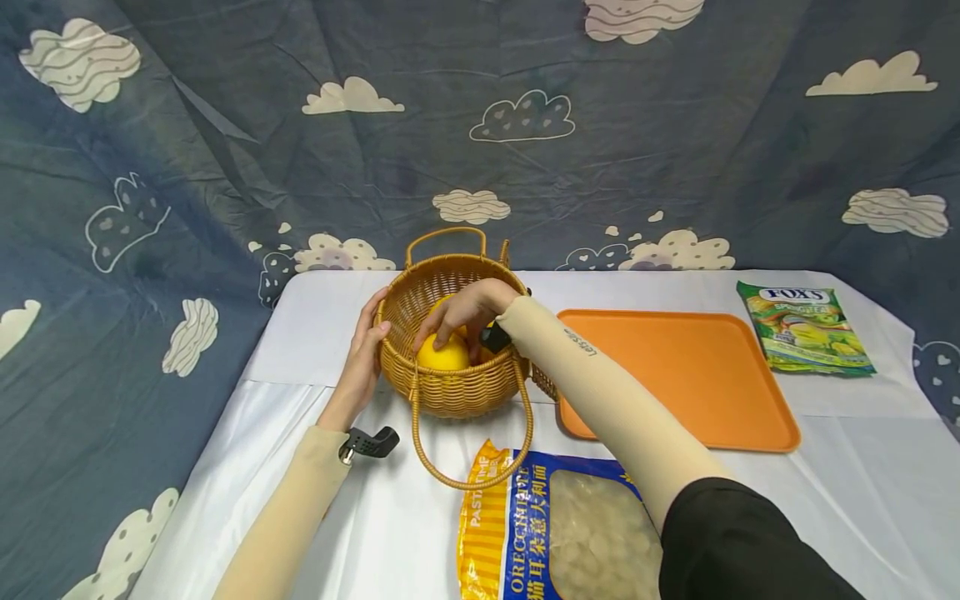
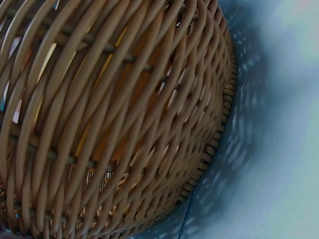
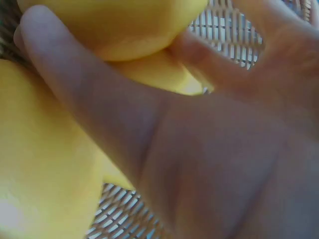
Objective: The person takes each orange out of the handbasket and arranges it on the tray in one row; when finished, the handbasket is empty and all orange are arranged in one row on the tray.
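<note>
A round woven wicker basket (image 1: pixel 468 396) stands on the table and holds several yellow fruits (image 1: pixel 442 354). My left hand (image 1: pixel 360 358) rests against the left side of its rim, fingers fairly straight. In the left wrist view the basket's weave (image 2: pixel 124 99) fills most of the picture. My right hand (image 1: pixel 472 308) reaches down inside the basket. Seen from the right wrist, the thumb and fingers lie around one yellow fruit (image 3: pixel 119 30), while another yellow fruit (image 3: pixel 45 159) sits beside the thumb. Part of the fruit is hidden behind the right hand.
An orange tray (image 1: pixel 675 367) lies to the right of the basket, partly under the right forearm. Beyond it is a green FOX'S candy bag (image 1: pixel 806 329). A pasta bag (image 1: pixel 547 525) lies in front, and the basket's looped handle (image 1: pixel 480 483) hangs over its corner.
</note>
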`<act>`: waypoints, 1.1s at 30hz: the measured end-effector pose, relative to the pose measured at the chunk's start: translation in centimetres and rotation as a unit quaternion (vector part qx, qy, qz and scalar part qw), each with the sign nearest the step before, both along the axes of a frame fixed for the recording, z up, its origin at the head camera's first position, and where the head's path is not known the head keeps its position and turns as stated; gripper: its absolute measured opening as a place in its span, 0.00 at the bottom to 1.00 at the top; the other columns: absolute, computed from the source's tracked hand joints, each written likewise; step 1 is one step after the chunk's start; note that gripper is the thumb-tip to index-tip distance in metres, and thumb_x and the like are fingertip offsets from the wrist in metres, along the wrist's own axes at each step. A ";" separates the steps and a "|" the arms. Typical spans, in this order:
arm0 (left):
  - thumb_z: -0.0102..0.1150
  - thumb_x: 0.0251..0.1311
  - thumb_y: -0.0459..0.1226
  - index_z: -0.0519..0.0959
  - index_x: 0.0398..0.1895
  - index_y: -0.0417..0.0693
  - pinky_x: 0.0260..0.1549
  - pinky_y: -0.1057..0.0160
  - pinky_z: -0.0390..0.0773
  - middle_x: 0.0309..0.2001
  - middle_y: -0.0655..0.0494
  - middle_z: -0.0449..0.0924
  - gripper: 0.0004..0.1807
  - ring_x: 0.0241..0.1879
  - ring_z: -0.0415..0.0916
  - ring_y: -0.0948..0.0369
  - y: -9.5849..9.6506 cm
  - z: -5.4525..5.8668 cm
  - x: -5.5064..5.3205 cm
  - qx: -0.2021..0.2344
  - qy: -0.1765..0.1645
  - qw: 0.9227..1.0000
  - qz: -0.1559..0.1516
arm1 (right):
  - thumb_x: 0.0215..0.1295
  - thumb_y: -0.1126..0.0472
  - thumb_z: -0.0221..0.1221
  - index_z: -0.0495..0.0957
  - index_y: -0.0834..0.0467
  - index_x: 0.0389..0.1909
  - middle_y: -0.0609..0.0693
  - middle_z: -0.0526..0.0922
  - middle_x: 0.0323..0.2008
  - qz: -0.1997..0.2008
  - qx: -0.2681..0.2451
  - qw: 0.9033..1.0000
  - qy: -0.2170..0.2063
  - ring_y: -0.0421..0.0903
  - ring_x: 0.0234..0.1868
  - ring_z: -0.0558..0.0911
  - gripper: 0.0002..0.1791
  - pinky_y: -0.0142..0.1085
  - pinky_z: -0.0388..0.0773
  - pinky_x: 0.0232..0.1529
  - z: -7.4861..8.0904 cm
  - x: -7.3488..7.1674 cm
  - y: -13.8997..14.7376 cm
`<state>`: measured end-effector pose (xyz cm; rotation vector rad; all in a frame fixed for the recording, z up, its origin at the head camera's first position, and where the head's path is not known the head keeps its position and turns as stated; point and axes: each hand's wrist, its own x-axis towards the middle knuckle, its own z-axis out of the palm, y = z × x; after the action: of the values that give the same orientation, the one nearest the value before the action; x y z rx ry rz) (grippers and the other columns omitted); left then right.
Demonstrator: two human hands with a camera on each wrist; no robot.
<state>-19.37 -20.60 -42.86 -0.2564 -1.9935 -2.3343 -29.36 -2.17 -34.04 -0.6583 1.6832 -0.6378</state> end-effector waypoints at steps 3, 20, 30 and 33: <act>0.42 0.65 0.41 0.53 0.74 0.58 0.66 0.48 0.49 0.72 0.60 0.50 0.32 0.70 0.48 0.53 0.0 0.0 0.0 0.001 0.000 1.000 0.001 | 0.70 0.66 0.50 0.68 0.55 0.66 0.50 0.63 0.66 -0.014 -0.022 1.000 0.016 0.55 0.53 0.72 0.24 0.51 0.78 0.44 0.4 -0.2 0.6; 0.39 0.66 0.40 0.53 0.74 0.57 0.67 0.51 0.48 0.72 0.59 0.50 0.31 0.70 0.48 0.54 0.2 0.0 0.1 -0.003 0.012 1.000 0.004 | 0.74 0.62 0.44 0.64 0.52 0.62 0.54 0.62 0.61 -0.027 -0.148 0.987 0.063 0.50 0.47 0.71 0.18 0.47 0.72 0.49 3.3 -0.6 4.5; 0.40 0.67 0.41 0.53 0.74 0.56 0.67 0.52 0.47 0.72 0.59 0.50 0.31 0.70 0.47 0.55 0.3 0.1 0.1 -0.007 0.018 1.000 0.007 | 0.76 0.57 0.39 0.61 0.53 0.66 0.54 0.63 0.62 -0.045 -0.238 0.964 0.107 0.55 0.55 0.70 0.21 0.47 0.71 0.54 5.0 0.8 7.3; 0.39 0.67 0.41 0.53 0.74 0.56 0.67 0.51 0.46 0.72 0.58 0.50 0.31 0.71 0.47 0.54 0.3 0.1 0.1 -0.006 0.020 1.000 0.006 | 0.76 0.55 0.39 0.61 0.50 0.67 0.53 0.62 0.63 -0.055 -0.247 0.959 0.129 0.54 0.52 0.71 0.21 0.49 0.72 0.50 5.4 1.4 8.3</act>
<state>-19.22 -20.29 -42.77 -0.2883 -1.9857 -2.2914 -27.95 6.14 -28.60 -1.0413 1.8211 -1.1108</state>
